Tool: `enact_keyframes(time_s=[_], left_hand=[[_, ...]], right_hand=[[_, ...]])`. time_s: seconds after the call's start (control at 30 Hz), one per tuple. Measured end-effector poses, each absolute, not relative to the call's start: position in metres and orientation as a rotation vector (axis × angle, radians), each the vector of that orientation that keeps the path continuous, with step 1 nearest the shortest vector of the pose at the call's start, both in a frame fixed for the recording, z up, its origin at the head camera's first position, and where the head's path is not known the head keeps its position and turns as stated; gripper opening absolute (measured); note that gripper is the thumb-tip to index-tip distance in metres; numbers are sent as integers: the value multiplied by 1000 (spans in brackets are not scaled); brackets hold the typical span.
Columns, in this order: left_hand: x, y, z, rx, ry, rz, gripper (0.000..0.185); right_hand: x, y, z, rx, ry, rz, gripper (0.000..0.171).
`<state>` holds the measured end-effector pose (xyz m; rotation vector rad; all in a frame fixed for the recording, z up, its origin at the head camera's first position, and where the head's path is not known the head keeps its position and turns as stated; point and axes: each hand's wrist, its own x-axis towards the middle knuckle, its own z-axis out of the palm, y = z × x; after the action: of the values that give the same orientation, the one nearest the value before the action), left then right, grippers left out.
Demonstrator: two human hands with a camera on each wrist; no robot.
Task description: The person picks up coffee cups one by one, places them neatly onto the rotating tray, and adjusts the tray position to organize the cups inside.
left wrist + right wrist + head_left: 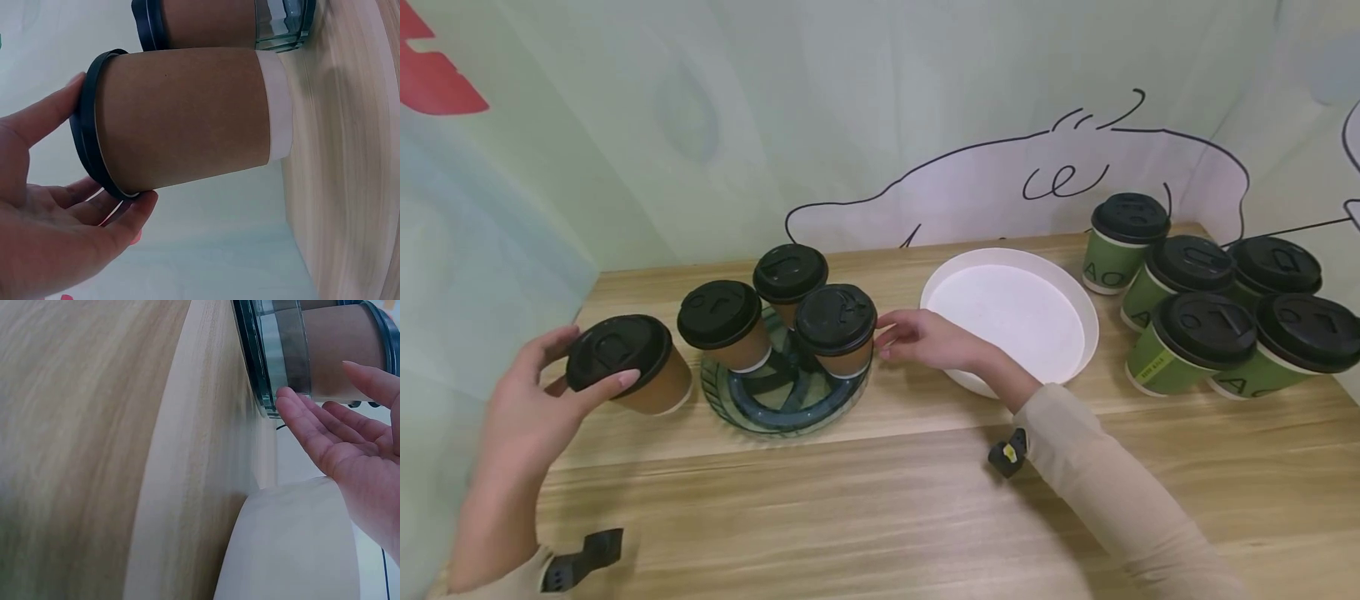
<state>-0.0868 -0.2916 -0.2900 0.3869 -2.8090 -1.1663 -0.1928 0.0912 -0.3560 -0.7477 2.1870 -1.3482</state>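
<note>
My left hand (538,392) grips a brown paper cup (187,115) by its black lid (617,354), thumb on one side and fingers on the other. Whether the cup's white base touches the table is unclear. Beside it, a ribbed glass dish (718,408) with a dark divider ring holds three more brown cups with black lids. My right hand (928,337) is at the dish's right side, its fingers (306,419) extended near the closest cup (344,344) and the glass rim. Contact there cannot be told.
A round white tray (1078,333) lies under and behind the right forearm. Several green cups with black lids (1172,375) stand grouped at the table's right end. Behind the wooden table (790,517) hangs a printed curtain (737,125).
</note>
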Motion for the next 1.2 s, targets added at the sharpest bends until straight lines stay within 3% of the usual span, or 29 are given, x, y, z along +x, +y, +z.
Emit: enact_keyframes(time_s=[1.2], left_hand=[[-60, -274, -276, 194, -2883, -1081, 86]], right_hand=[[-193, 92, -356, -727, 2195, -1310, 47]])
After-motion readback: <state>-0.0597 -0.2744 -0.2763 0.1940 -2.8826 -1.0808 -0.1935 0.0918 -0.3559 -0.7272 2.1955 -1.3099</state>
